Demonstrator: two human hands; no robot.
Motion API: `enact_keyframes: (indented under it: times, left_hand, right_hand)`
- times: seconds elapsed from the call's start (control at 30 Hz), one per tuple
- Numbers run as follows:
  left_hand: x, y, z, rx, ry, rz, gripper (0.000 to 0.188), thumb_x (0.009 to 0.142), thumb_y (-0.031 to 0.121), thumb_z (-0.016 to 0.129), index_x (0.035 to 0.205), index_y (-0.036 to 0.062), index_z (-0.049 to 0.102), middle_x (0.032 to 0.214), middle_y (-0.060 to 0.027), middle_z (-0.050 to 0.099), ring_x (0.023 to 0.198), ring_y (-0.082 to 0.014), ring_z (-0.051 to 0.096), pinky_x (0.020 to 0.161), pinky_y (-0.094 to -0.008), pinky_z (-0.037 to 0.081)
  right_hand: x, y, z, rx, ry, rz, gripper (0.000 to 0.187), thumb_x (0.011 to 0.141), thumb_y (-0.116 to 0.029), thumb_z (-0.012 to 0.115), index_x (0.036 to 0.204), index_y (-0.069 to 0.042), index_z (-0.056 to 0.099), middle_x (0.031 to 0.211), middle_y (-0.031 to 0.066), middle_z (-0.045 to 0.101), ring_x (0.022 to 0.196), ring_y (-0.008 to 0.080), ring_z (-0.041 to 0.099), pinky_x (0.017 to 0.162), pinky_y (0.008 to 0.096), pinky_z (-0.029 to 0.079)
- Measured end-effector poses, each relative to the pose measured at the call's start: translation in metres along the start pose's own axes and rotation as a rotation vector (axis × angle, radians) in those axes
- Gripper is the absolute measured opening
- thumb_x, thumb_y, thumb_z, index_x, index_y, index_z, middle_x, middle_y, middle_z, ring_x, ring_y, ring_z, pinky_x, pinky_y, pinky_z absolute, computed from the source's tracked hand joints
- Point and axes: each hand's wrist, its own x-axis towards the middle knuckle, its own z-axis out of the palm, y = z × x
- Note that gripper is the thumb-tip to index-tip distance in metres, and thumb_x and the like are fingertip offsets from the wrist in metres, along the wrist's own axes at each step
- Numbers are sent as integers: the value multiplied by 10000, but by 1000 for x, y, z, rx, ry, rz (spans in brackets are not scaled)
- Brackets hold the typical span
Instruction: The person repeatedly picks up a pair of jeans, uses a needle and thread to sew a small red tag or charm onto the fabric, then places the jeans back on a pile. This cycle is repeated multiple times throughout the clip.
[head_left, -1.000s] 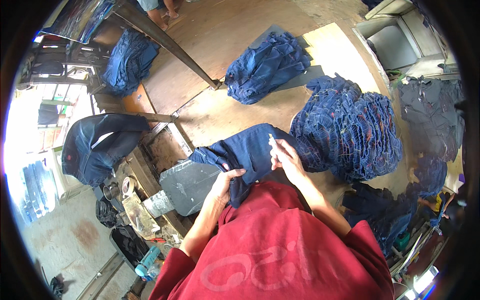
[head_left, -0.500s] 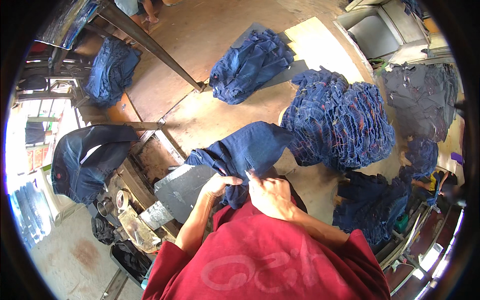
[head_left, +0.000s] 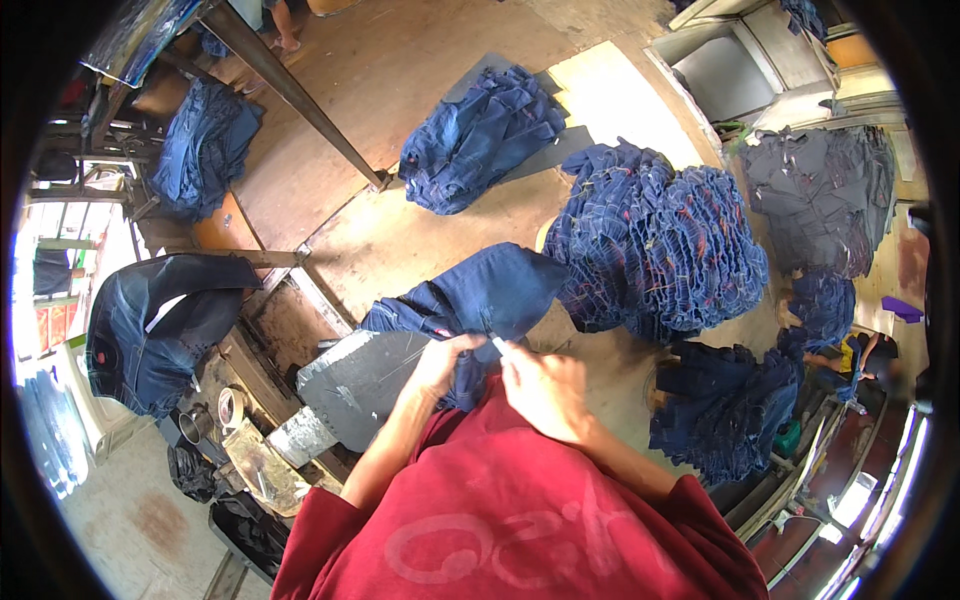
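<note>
A dark blue denim garment (head_left: 503, 287) hangs bunched in front of my chest, its wider part spread away from me. My left hand (head_left: 438, 364) is closed on its near, gathered part, thumb pointing right. Just right of it, my right hand (head_left: 545, 388) is closed, slightly blurred, with a small pale tool (head_left: 498, 344) sticking out between thumb and finger. The tool's tip meets the denim; its exact kind is too small to make out. Some of the cloth falls below my hands against my red shirt.
A large stack of folded denim (head_left: 660, 240) stands ahead right, another denim pile (head_left: 480, 140) beyond. A grey board (head_left: 360, 385) lies near my left arm. Denim drapes over a support (head_left: 170, 320) at left; a tape roll (head_left: 231, 408) sits nearby. A person (head_left: 862, 358) is at far right.
The scene has shifted slightly left in view. My right hand and the small tool have moved a little against the cloth; both hands keep their hold.
</note>
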Motion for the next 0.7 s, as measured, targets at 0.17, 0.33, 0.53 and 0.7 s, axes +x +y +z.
enact_keyframes:
  times: [0.17, 0.33, 0.53, 0.7]
  left_hand:
    - [10, -7, 36, 103, 317, 44, 169, 923, 181, 813, 980, 26, 775, 896, -87, 772, 709, -192, 725, 651, -353, 595]
    - [5, -12, 36, 29, 393, 93, 116, 899, 125, 746, 930, 14, 741, 833, -98, 732, 652, -212, 712, 587, -347, 593]
    - [-12, -11, 26, 52, 275, 49, 165, 941, 91, 669, 995, -39, 756, 879, -138, 771, 690, -243, 742, 651, -351, 639]
    - [-18, -4, 27, 38, 194, -44, 194, 953, 126, 682, 988, -40, 776, 902, -136, 786, 682, -238, 729, 661, -336, 619]
  right_hand:
    - [-5, 41, -19, 172, 142, 166, 193, 981, -177, 751, 1145, -114, 831, 797, 136, 783, 647, 298, 763, 602, 405, 573]
    - [-9, 44, -12, 210, 122, 158, 178, 982, -191, 751, 1132, -130, 825, 795, 130, 786, 655, 313, 764, 623, 432, 579]
    - [-1, 35, -5, 266, 114, 91, 196, 1000, -249, 722, 1165, -186, 809, 756, 138, 766, 658, 380, 745, 630, 508, 585]
    - [0, 43, -12, 269, 135, 97, 182, 1000, -236, 727, 1153, -183, 810, 747, 137, 760, 643, 372, 742, 615, 494, 580]
